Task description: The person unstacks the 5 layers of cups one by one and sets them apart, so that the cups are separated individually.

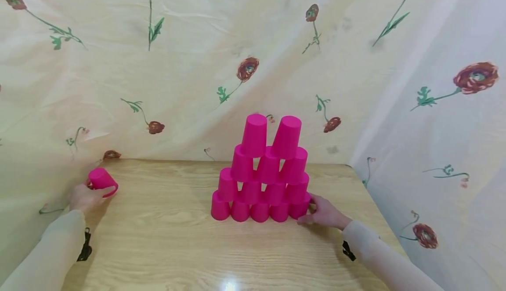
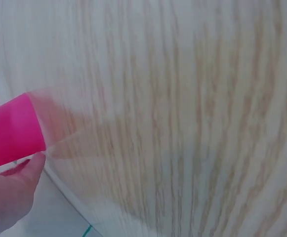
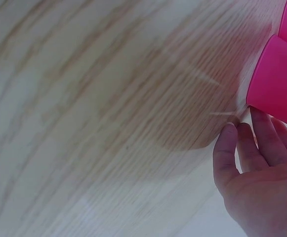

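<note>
In the head view, a pyramid of upside-down pink cups [image 1: 268,165] stands on the wooden table, with two cups at the top, three beneath, and several in each lower row. My right hand [image 1: 326,212] has its thumb and fingers on either side of the bottom row's rightmost cup [image 3: 279,76]; fingertips meet its rim in the right wrist view. Far off at the table's left, my left hand [image 1: 84,198] holds a single pink cup [image 1: 102,179], tilted, its closed end up. Thumb and fingers lie on opposite sides of that cup [image 2: 15,131] in the left wrist view.
A pale cloth with printed red flowers [image 1: 189,62] hangs behind the table [image 1: 166,238] and along both sides. Bare wood separates the left hand from the pyramid. Black clips [image 1: 84,245] sit near both sleeve cuffs.
</note>
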The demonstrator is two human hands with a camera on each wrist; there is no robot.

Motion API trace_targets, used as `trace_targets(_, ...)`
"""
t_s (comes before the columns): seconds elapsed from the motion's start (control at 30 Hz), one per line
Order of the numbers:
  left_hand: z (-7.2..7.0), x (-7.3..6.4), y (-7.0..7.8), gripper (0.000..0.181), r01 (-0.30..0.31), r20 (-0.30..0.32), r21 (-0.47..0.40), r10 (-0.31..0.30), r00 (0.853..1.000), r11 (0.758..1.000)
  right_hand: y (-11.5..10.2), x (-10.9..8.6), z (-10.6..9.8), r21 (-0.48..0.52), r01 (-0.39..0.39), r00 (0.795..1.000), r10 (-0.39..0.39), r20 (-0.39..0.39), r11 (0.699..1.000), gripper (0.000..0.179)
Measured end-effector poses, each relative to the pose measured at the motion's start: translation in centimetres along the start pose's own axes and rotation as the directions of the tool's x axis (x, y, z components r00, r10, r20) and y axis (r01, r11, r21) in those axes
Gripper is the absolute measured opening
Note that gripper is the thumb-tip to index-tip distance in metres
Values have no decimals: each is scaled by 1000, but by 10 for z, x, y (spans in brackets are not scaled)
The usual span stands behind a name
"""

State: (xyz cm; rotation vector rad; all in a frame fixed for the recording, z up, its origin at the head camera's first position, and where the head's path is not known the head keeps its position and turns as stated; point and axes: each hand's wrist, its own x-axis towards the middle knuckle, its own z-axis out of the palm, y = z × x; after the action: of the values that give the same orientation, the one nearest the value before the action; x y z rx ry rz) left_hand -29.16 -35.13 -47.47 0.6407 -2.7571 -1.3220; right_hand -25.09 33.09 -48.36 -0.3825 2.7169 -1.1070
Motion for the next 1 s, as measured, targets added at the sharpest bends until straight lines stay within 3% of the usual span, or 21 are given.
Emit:
trace_targets(0.1, -4, -4, 3, 98, 13, 4, 11, -13, 1000, 1000, -1, 0, 0, -3, -3, 1000, 3, -6, 1000, 70)
trace_targets(0.27, -10, -9, 9, 87, -44, 3, 85, 44, 999, 995, -3, 0, 0, 5, -11, 1000, 11, 3, 1000, 70)
trace_targets(0.37, -13, -10, 11, 91, -68, 5, 117, 67, 998, 991, -3, -1, 0, 4, 0, 1000, 0, 8, 1000, 69)
trace_targets(0.5, -16, -3, 5, 101, -61, -12, 146, 63, 998, 987, -2, -1, 0, 3, 20, 1000, -20, 8, 1000, 69)
trace_targets(0.67, -18, 3, -6, 99, -50, -51, 166, 59, 997, 985, 0, 0, -1, 4, 24, 1000, -24, 7, 1000, 70)
trace_targets(0.8, -23, -12, 10, 81, -85, -81, 149, 98, 992, 985, 1, 0, -2, 2, 23, 1000, -23, 11, 1000, 71)
trace_targets(0.87, -27, -21, 22, 69, -134, -109, 156, 151, 982, 979, 1, 0, -2, 4, 19, 1000, -19, 12, 1000, 71)
trace_targets(1.0, -33, -33, 44, 63, -195, -134, 191, 222, 966, 962, -1, -1, -2, 3, 21, 1000, -21, 14, 1000, 71)
